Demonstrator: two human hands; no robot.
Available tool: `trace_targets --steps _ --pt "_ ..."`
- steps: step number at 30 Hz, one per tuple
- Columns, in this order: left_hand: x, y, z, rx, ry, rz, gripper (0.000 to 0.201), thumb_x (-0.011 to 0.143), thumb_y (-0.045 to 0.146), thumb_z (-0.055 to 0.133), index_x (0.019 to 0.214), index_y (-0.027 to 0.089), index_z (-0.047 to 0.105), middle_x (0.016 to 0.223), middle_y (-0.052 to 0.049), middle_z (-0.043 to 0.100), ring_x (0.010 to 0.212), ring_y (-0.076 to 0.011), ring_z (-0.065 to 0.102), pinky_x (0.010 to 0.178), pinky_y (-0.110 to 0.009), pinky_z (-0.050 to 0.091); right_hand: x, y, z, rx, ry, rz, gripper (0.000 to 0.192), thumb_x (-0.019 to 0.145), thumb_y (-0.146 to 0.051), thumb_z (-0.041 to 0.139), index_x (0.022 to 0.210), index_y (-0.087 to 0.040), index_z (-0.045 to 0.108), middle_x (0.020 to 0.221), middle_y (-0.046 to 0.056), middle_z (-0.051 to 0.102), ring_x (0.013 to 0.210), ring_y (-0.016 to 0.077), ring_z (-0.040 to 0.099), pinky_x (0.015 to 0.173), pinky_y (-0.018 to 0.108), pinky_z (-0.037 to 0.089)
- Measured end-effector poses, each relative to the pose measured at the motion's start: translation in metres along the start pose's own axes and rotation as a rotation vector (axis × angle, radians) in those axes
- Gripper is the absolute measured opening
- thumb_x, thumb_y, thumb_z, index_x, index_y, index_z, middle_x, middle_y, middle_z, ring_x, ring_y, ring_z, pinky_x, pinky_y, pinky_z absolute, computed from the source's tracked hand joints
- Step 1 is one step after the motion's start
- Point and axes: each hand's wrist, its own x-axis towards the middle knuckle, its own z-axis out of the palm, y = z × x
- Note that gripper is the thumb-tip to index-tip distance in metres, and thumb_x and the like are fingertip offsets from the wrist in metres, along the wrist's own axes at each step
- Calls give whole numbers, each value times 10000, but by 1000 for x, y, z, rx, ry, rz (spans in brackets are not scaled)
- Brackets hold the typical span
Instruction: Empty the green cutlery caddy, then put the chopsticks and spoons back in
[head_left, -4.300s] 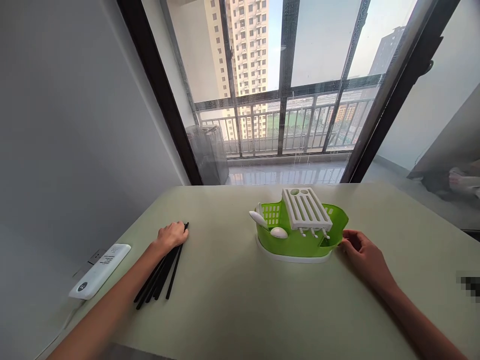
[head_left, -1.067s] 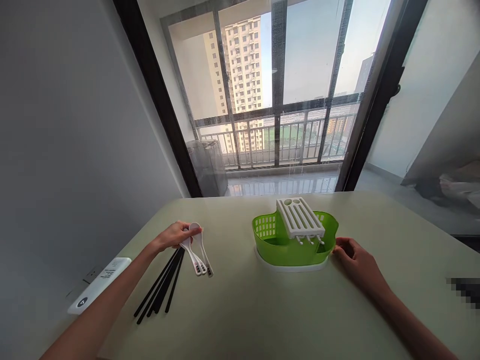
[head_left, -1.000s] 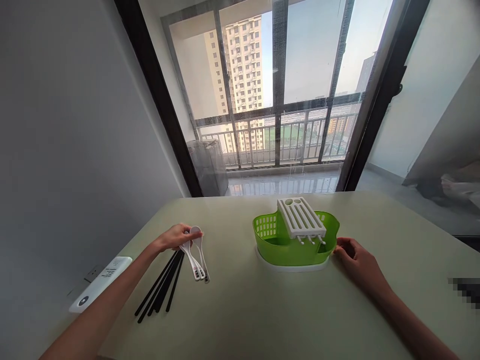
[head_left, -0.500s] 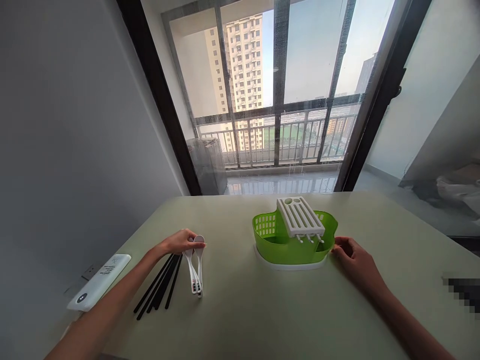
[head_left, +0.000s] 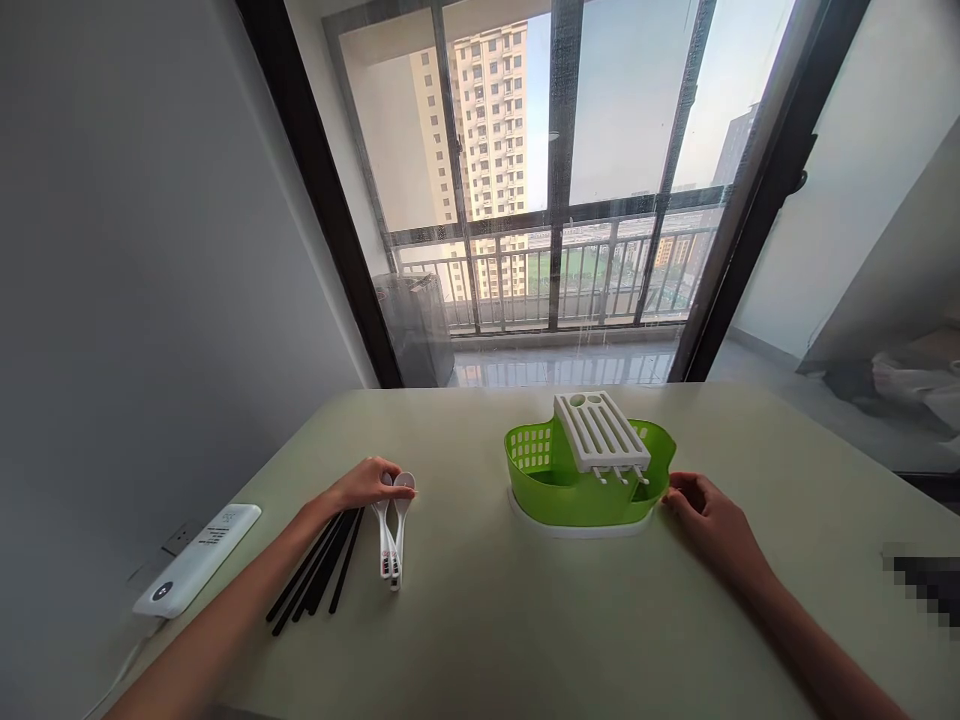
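Left hand (head_left: 365, 484) rests on the table (head_left: 480, 620), fingers curled over the bowl ends of the white spoons (head_left: 391, 530); the spoons lie flat, handles running back from the grip toward the person. Whether the fingers pinch the spoons or only rest on them cannot be told. Just outboard of that grip, touching or nearly so, lie the black chopsticks (head_left: 319, 570) in a loose bundle; further outboard a white power strip (head_left: 196, 560) sits at the table's left edge. Open tabletop lies between the left grip and the green basket (head_left: 585, 485), and all along the near edge. Right hand (head_left: 701, 510) is loosely curled, fingertips at the basket's right rim, touching it or just beside; a firm grasp is not shown. The basket stands on a white tray, a white slotted rack (head_left: 600, 435) tilted across its top. The visible interior shows no cutlery.
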Motion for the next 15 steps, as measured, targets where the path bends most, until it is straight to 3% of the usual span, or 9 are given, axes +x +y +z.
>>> trace_targets --steps 9,15 --pt "-1 -9 10 120 140 45 559 809 748 591 740 199 670 732 -19 664 647 -166 550 585 -248 342 0 -1 0 1 1 6 393 790 -526 545 1023 -232 661 959 56 774 876 249 718 801 356 521" --pt "-5 -2 18 246 199 108 539 946 686 432 773 216 630 813 -41 670 705 -193 586 631 -274 355 0 0 0 2 4 1 387 799 -519 542 1030 -230 657 972 61 773 898 250 720 813 357 521"
